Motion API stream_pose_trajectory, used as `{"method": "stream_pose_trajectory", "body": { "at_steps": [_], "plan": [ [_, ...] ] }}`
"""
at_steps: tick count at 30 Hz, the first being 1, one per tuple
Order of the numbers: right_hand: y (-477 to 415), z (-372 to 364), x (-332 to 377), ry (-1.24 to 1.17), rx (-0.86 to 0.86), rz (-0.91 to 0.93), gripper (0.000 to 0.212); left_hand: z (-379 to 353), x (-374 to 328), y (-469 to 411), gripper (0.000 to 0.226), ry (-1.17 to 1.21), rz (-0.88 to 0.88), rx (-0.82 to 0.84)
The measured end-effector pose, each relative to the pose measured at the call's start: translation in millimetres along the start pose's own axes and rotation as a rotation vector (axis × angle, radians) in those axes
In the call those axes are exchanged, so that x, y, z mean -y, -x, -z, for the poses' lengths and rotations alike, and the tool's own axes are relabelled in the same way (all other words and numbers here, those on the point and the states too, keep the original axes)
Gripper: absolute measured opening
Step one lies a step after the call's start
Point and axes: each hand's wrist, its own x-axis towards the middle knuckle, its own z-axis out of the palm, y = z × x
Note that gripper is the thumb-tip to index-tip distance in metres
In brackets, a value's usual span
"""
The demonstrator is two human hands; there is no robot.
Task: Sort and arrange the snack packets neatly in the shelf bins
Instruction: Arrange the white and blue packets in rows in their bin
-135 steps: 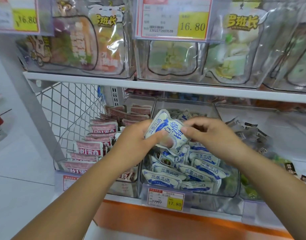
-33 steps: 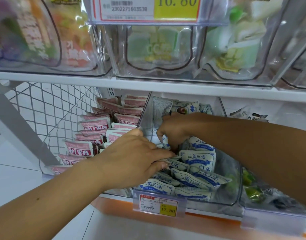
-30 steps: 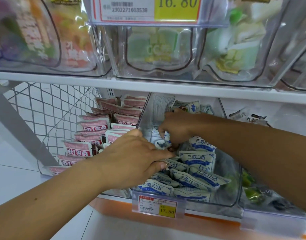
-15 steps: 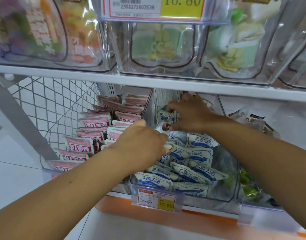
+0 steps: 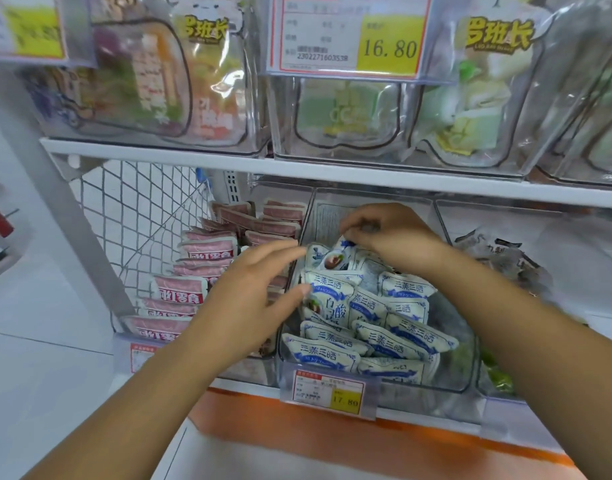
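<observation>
Was mid-tidy in the middle bin (image 5: 465, 372): right hand (image 5: 384, 233) pinched a back blue-white packet (image 5: 332, 258), left hand (image 5: 249, 299) open-fingered; next it probably needed straightening

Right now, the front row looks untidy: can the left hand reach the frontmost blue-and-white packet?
Probably yes: the left hand hangs open nearby; the blue-and-white plastic snack packet lies uncovered, frontmost in the clear bin.

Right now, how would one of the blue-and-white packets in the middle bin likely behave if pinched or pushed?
Probably soft and pillowy: the packets look puffed and slump on each other. Likely light, since the right hand pinches one by its top edge. The glossy film may be slippery, so a push could slide the stack.
</observation>
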Motion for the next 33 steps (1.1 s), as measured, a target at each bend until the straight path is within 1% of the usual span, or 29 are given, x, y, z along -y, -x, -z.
{"method": "stream_pose_trajectory", "body": {
  "at_steps": [3, 6, 9, 10, 12, 14, 16, 18, 19, 20, 22, 23, 24, 25, 26, 28, 29, 30, 32, 33],
  "plan": [
    [10, -1, 5, -0.110, -0.097, 0.036, 0.012, 1, 2, 4, 0.050, 0.027, 0.039, 0.005],
    [22, 1, 9, -0.217, -0.270, 0.095, 0.013, -1, 1, 6, 0.052, 0.030, 0.045, 0.025],
    [34, 4, 14, -0.304, -0.464, 0.168, 0.017, -1, -3, 6, 0.057, 0.077, 0.052, -0.017],
    [37, 6, 16, -0.317, -0.503, 0.176, 0.016, 0, -5, 5, 0.057, 0.099, 0.067, -0.029],
    [43, 9, 18, -0.335, -0.528, 0.169, 0.011, 1, -10, 4, 0.059, 0.129, 0.089, -0.061],
    [48, 11, 19, -0.375, -0.507, 0.148, 0.007, 1, -16, 3, 0.067, 0.164, 0.107, -0.084],
    [55, 10, 19, -0.454, -0.465, 0.116, 0.007, -1, -20, 2, 0.073, 0.260, 0.132, -0.085],
    [61, 6, 20, -0.478, -0.439, 0.091, 0.007, -2, -21, 2, 0.068, 0.379, 0.155, -0.048],
    [65, 4, 20, -0.500, -0.405, 0.085, 0.007, -2, -22, 2, 0.062, 0.407, 0.159, -0.033],
    [68, 3, 21, -0.542, -0.339, 0.078, 0.008, -2, -23, 2, 0.054, 0.416, 0.159, -0.044],
    [75, 2, 24, -0.591, -0.108, 0.034, 0.017, -5, -25, 2, 0.039, 0.425, 0.173, -0.116],
    [80, 2, 26, -0.549, 0.013, 0.004, 0.021, -7, -26, 2, 0.035, 0.439, 0.184, -0.146],
    [83, 2, 26, -0.474, 0.086, -0.014, 0.023, -8, -26, 2, 0.033, 0.447, 0.191, -0.162],
    [85, 2, 27, -0.380, 0.089, -0.021, 0.022, -9, -28, 2, 0.035, 0.451, 0.194, -0.162],
    [87, 3, 29, -0.280, 0.021, -0.016, 0.018, -10, -28, 2, 0.040, 0.459, 0.194, -0.160],
    [85, 14, 29, -0.097, -0.178, 0.008, 0.010, -8, -25, 2, 0.060, 0.461, 0.177, -0.168],
    [85, 20, 30, -0.031, -0.230, 0.032, 0.011, -5, -24, 3, 0.066, 0.412, 0.160, -0.166],
    [85, 26, 29, 0.032, -0.222, 0.064, 0.013, -2, -23, 5, 0.066, 0.319, 0.125, -0.152],
    [84, 22, 32, 0.208, -0.052, 0.082, 0.012, 1, -20, 12, 0.054, 0.067, 0.005, -0.099],
    [82, 10, 29, 0.341, 0.050, 0.073, 0.014, 2, -18, 15, 0.047, -0.022, -0.064, -0.068]
  ]
}}
